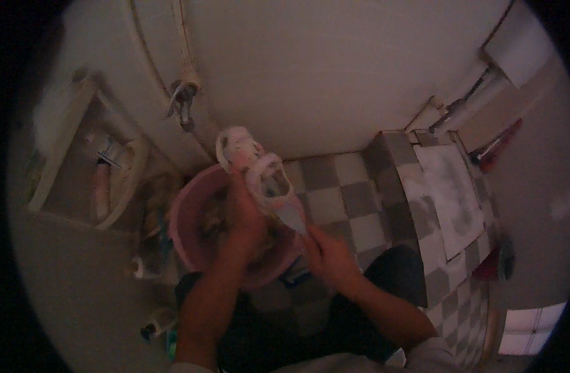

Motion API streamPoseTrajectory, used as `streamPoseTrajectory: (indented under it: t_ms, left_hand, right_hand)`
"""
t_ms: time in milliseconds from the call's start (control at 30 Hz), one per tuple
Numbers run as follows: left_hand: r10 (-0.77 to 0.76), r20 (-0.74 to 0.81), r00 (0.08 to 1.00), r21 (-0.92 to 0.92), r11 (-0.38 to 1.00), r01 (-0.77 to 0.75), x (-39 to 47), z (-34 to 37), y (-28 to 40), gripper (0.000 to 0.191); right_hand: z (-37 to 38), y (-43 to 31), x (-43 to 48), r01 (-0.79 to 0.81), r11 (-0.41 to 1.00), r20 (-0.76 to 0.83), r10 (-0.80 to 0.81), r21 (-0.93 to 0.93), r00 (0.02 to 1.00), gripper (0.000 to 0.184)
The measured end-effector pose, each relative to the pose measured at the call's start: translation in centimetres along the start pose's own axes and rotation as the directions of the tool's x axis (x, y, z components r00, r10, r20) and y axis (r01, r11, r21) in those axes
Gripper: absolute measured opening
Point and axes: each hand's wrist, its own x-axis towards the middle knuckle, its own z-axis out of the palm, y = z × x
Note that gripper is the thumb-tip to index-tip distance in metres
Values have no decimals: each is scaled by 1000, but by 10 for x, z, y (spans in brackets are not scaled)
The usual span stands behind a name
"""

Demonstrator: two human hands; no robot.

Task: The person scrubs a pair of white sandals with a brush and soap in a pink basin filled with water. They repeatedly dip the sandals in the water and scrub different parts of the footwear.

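My left hand (pixel 247 212) grips a white and pink shoe (pixel 239 148) and holds it up over a pink basin (pixel 176 219). The shoe's opening faces up towards me. In my right hand (pixel 329 254) is the pale handle of a tool, perhaps a brush (pixel 292 218); its far end meets the near end of the shoe, and its head cannot be made out. Inside the basin lie blurred, pale brownish things, partly hidden behind my left forearm. The basin stands on the floor before my knees. The picture is dim and blurred.
A metal tap (pixel 184 100) juts from the wall above the basin. On the left, a corner shelf (pixel 138 172) holds toiletries, with bottles (pixel 142 268) below. Checkered floor tiles (pixel 324 205) lead right to a raised tiled step (pixel 408 186) with a pale sheet (pixel 452 196) on it.
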Motion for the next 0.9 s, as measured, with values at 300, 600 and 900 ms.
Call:
streamPoseTrajectory:
  t_ms: [300, 600, 900]
  left_hand:
    - [-137, -81, 987, -136, 983, 125, -2, 10, -21, 84]
    - [-38, -118, 992, -30, 999, 34, 13, -34, -52, 84]
    - [-70, -62, 996, 9, 997, 71, -4, -17, -40, 68]
  right_hand:
    - [1, -8, 29, 11, 952, -60, -31, -305, 998, 38]
    - [14, -11, 32, -41, 967, -10, 40, -250, 999, 37]
    - [0, -5, 28, -39, 991, 123, 23, 124, 992, 37]
